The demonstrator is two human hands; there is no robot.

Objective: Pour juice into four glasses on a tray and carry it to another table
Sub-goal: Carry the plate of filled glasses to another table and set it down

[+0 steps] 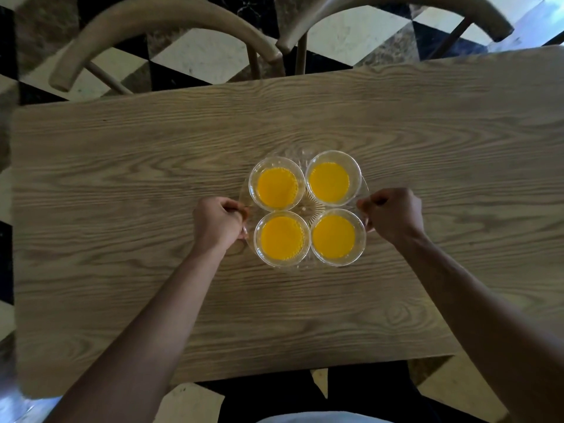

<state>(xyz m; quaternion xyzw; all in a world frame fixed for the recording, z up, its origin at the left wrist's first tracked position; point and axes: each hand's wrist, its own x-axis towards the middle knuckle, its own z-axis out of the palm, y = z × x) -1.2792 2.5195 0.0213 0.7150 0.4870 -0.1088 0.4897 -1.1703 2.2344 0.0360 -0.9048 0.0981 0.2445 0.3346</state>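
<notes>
The clear tray (305, 157) is largely hidden beneath the four glasses (276, 187). Its handles are covered by curled fingers. The table (122, 178) is cut off at the right edge; the far chairs (158, 22) are blurred.

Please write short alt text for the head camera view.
Left hand and right hand grip opposite edges of a clear tray holding four glasses of orange juice over a wooden table; chairs stand beyond.

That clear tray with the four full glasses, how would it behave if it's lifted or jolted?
The tray looks like rigid patterned glass, so probably stiff, breakable and slippery. Four glasses of juice likely make it heavy. The left hand and right hand grip opposite edges; any tilt could spill juice.
</notes>
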